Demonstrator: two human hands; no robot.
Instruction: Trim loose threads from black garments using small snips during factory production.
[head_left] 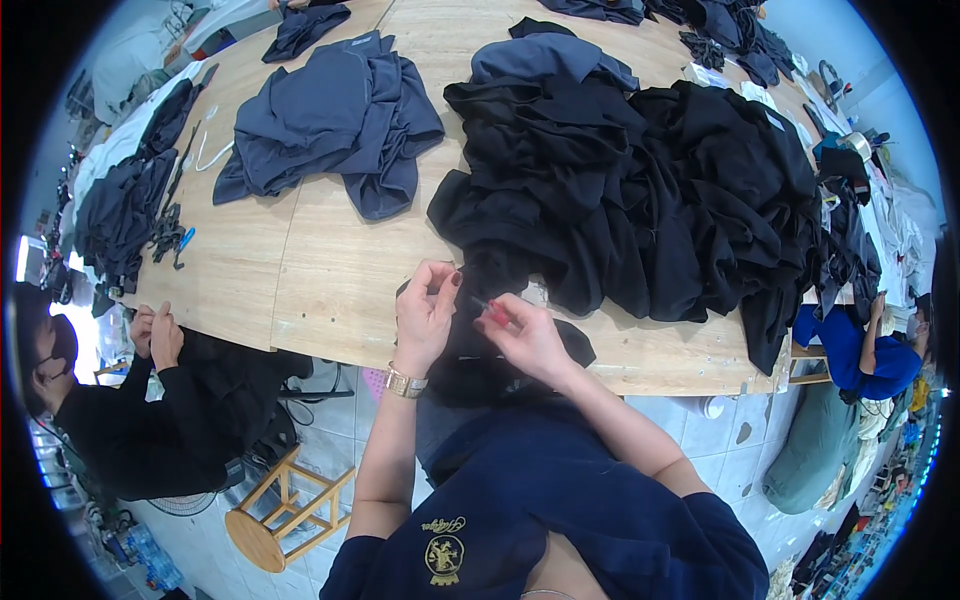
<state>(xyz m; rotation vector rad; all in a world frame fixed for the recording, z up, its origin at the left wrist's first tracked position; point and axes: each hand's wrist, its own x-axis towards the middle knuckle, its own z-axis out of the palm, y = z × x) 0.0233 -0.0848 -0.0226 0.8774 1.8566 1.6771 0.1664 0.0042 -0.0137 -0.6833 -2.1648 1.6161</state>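
Wooden table [330,270], from left to right: a co-worker [120,410] in black seated at the near-left edge, a navy heap [330,120] further back, looking sorted already, then a far bigger black heap [650,190] at right, seemingly still waiting, so probably well under half done. At the near edge, left hand [425,315] pinched shut on a fold of the black garment [470,350] draped over the table edge toward the lap; right hand [520,335] closed around a small red tool [492,312], tip touching the same cloth.
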